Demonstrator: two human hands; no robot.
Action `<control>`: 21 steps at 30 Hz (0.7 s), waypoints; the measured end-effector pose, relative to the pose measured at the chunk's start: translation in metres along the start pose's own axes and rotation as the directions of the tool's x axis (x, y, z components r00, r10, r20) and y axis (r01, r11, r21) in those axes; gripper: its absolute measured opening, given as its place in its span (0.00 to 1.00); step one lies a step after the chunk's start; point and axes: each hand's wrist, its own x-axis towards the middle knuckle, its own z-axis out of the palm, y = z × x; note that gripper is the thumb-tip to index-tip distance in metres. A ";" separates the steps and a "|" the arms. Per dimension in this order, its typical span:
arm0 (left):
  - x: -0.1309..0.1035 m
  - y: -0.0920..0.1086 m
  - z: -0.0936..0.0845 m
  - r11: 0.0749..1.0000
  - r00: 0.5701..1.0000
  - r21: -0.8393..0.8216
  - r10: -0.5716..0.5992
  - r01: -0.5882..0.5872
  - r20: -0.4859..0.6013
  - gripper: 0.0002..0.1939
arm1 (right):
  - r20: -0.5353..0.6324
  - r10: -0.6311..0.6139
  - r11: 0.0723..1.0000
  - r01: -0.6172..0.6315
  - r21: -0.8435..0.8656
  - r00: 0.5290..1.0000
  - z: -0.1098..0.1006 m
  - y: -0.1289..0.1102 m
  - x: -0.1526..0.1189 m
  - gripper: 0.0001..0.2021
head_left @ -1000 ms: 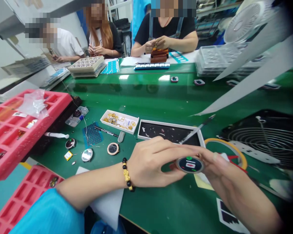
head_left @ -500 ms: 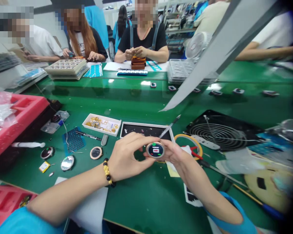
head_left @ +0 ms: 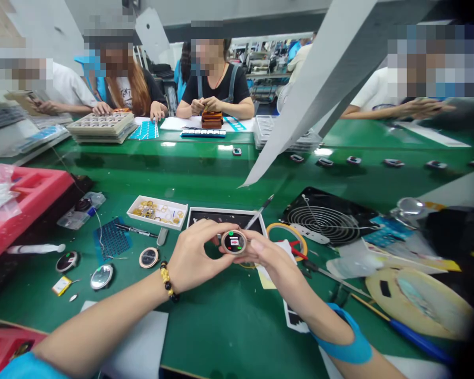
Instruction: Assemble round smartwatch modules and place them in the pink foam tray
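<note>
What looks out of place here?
The pen-like tool: it slants across the black-lined tray, one end jutting past the rim instead of lying inside. The held round watch shows no obvious damage.

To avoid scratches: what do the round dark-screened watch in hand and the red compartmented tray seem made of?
Round dark-screened watch: likely glass or clear plastic over the lit display; pale, smooth rim, metal or coated plastic. Red compartmented tray: probably foam or moulded plastic, with thick, matte walls.
</note>
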 end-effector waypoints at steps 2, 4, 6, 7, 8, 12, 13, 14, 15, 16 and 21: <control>0.000 0.001 0.000 1.000 1.000 -0.003 -0.003 0.003 -0.001 0.21 | -0.001 0.003 1.000 -0.003 -0.028 1.000 0.000 -0.001 0.000 0.41; 0.000 0.001 0.000 1.000 1.000 -0.011 -0.005 0.005 -0.001 0.21 | 0.001 -0.002 0.998 0.002 -0.058 1.000 0.001 -0.004 -0.001 0.40; 0.000 0.001 0.000 1.000 1.000 -0.016 -0.005 0.005 0.000 0.21 | 0.012 -0.013 0.997 0.014 -0.082 1.000 0.002 -0.007 -0.002 0.39; 0.000 0.001 0.000 1.000 1.000 -0.017 -0.006 0.006 0.001 0.21 | 0.020 -0.018 0.996 0.020 -0.092 1.000 0.002 -0.009 -0.002 0.39; 0.000 0.001 0.000 1.000 1.000 -0.018 -0.006 0.006 0.005 0.21 | 0.030 -0.022 0.995 0.025 -0.097 0.999 0.003 -0.011 -0.003 0.38; 0.000 0.000 0.000 1.000 1.000 -0.020 0.002 -0.002 0.013 0.20 | 0.051 -0.027 0.995 0.031 -0.092 0.998 0.005 -0.013 -0.003 0.38; 0.000 0.000 0.000 1.000 1.000 -0.020 0.007 -0.007 0.013 0.20 | 0.051 -0.025 0.995 0.029 -0.092 0.998 0.005 -0.013 -0.003 0.38; 0.000 -0.001 0.000 1.000 1.000 -0.018 0.010 -0.010 0.013 0.20 | 0.049 -0.022 0.995 0.027 -0.093 0.999 0.005 -0.013 -0.003 0.38; 0.000 -0.001 0.000 1.000 1.000 -0.015 0.013 -0.012 0.013 0.20 | 0.047 -0.020 0.995 0.024 -0.095 0.999 0.005 -0.013 -0.003 0.39; 0.000 -0.001 0.000 1.000 1.000 -0.012 0.015 -0.015 0.015 0.20 | 0.047 -0.020 0.995 0.024 -0.096 0.999 0.005 -0.012 -0.003 0.39; 0.000 -0.003 0.001 1.000 1.000 -0.004 0.019 -0.019 0.024 0.20 | 0.057 -0.037 0.992 0.044 -0.115 0.998 0.006 -0.013 -0.003 0.37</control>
